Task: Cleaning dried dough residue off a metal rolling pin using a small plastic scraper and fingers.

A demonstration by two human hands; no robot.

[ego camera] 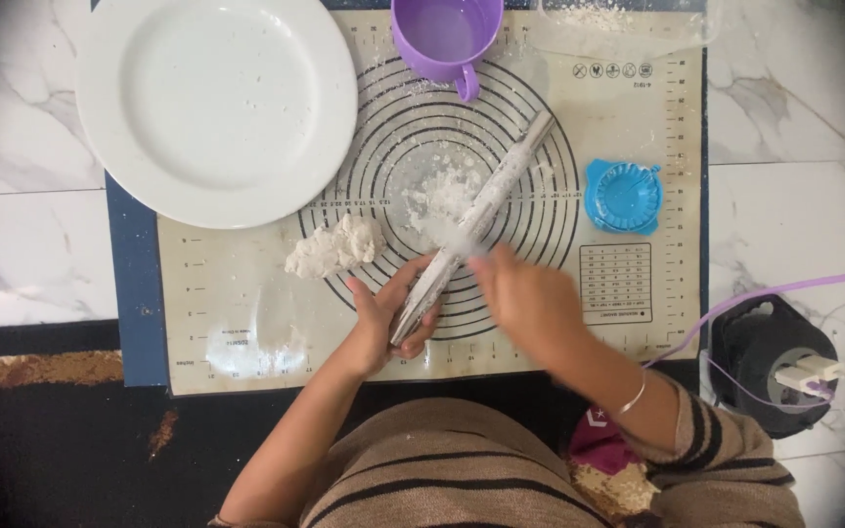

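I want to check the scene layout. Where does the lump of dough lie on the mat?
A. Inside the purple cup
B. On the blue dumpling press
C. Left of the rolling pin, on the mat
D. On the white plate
C: the lump of dough rests on the pastry mat, left of the rolling pin held in the left hand.

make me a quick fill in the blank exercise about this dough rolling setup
1. The left hand grips the near end of the ____, which lies slanted across the mat.
2. The cup at the top of the mat is ____ in colour.
3. The lump of dough lies just below the white ____.
4. The blue dumpling press sits to the ____ of the mat's ringed circles.

Missing words: rolling pin; purple; plate; right
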